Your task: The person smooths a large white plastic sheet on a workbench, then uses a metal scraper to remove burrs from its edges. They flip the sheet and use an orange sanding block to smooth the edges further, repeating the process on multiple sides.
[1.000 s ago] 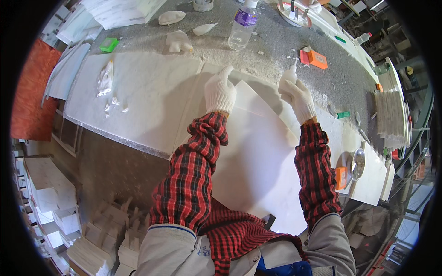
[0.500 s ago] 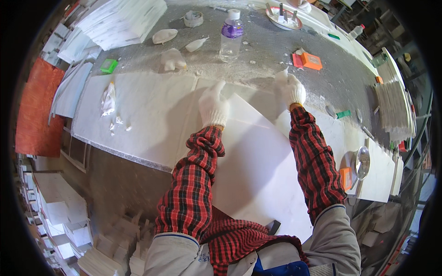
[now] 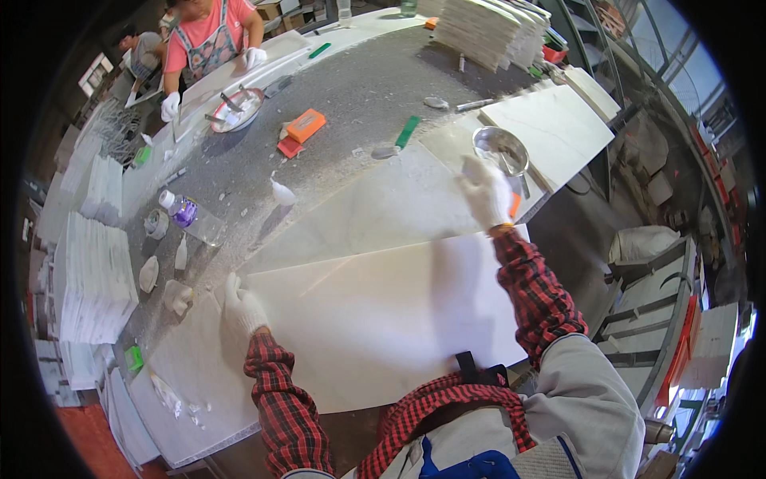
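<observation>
In a white knit glove, my left hand [image 3: 243, 307] is closed at the left edge of a large smooth white slab [image 3: 375, 319], near its far corner. The slab lies in front of me, its near side close to my body. My right hand [image 3: 483, 191], also gloved, is just left of a shiny metal bowl [image 3: 501, 148]. Its fingers look stretched out, with nothing visible in them. Something thin sticks up inside the bowl. An orange block [image 3: 515, 206] is partly hidden behind my right hand. A small white nozzle-tipped squeeze container [image 3: 282, 192] rests beyond the slab.
Farther off are a purple-labelled bottle [image 3: 191, 217], an orange box [image 3: 306, 124], a green strip [image 3: 408, 132] and a basin of tools [image 3: 237, 110]. Stacked white slabs [image 3: 94, 279] stand at left, more [image 3: 487, 32] at the back. A person in an apron [image 3: 211, 40] works across the table.
My view has swung right. My right hand has let go of the small squeeze container and moved right to the metal bowl. My left hand stays by the slab's corner.
</observation>
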The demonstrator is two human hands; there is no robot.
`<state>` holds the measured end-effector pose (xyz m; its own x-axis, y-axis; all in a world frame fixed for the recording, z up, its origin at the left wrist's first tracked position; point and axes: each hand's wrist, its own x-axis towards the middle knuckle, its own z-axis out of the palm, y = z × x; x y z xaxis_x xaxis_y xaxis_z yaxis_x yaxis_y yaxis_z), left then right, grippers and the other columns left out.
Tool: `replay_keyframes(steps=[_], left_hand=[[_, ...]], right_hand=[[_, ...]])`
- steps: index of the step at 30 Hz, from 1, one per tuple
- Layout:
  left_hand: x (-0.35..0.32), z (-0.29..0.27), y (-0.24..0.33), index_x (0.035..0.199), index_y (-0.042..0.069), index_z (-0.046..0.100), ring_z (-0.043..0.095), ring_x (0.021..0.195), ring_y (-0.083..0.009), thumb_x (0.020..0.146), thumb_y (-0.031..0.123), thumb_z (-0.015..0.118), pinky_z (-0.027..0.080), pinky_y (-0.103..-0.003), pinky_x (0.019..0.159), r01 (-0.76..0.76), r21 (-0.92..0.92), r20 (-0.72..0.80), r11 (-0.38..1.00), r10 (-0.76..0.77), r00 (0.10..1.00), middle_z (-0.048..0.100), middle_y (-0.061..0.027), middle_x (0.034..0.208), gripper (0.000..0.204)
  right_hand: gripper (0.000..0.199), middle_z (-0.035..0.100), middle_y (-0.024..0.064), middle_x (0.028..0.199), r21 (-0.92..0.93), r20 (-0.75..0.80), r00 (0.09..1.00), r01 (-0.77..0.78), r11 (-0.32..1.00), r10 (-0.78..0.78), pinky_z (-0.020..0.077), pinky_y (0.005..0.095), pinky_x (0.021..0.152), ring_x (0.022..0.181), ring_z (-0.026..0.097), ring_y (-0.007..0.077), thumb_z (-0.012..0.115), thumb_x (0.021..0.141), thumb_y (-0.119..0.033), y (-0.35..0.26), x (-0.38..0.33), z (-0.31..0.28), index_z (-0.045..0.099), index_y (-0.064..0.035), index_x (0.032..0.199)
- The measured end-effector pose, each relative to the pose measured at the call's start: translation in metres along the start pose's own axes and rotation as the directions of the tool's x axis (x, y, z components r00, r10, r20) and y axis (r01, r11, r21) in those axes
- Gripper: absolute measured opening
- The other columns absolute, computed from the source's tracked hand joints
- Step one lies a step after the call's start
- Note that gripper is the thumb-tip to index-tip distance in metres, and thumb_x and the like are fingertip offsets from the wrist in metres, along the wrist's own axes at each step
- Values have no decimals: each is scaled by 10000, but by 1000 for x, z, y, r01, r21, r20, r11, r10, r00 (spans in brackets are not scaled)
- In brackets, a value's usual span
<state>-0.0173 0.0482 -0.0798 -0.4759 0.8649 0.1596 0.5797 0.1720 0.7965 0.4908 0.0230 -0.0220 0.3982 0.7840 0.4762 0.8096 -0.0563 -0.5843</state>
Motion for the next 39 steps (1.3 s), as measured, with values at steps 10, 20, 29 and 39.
replay_keyframes(steps=[10, 20, 29, 39], left_hand=[[5, -3, -13, 1373, -15, 554, 597, 1262, -280, 947, 29, 396, 436, -348, 1080, 38, -135, 38, 990, -33, 999, 632, -216, 1339, 456], [6, 2, -15, 1379, 13, 564, 604, 1255, -280, 965, 56, 390, 446, -370, 1077, 10, -84, 58, 996, -5, 998, 626, -202, 1355, 451], [10, -3, -22, 1368, 0, 567, 616, 1237, -278, 948, 21, 405, 460, -364, 1063, 3, -85, 26, 996, -1, 1000, 634, -210, 1331, 451], [15, -7, -34, 1363, -7, 562, 614, 1239, -292, 951, 10, 400, 459, -373, 1061, 13, -169, 10, 986, -11, 1000, 622, -237, 1336, 443]], right_hand=[[311, 666, 186, 1016, -488, 140, 972, -99, 867, 189, 529, 467, 848, 972, 652, 375, 695, 857, -409, 58, 18, -55, 774, -164, 1032], [226, 705, 167, 954, -558, 229, 956, -23, 830, 181, 537, 489, 827, 931, 679, 382, 625, 875, -301, 119, 45, -53, 768, -163, 981], [310, 725, 197, 1038, -429, 193, 866, -349, 833, 462, 531, 476, 899, 1003, 685, 390, 572, 896, -311, 110, 67, -55, 759, -129, 1061], [320, 740, 176, 1013, -361, 286, 854, -323, 875, 434, 535, 436, 912, 981, 699, 355, 590, 847, -275, 129, 76, -35, 774, -99, 1041]])
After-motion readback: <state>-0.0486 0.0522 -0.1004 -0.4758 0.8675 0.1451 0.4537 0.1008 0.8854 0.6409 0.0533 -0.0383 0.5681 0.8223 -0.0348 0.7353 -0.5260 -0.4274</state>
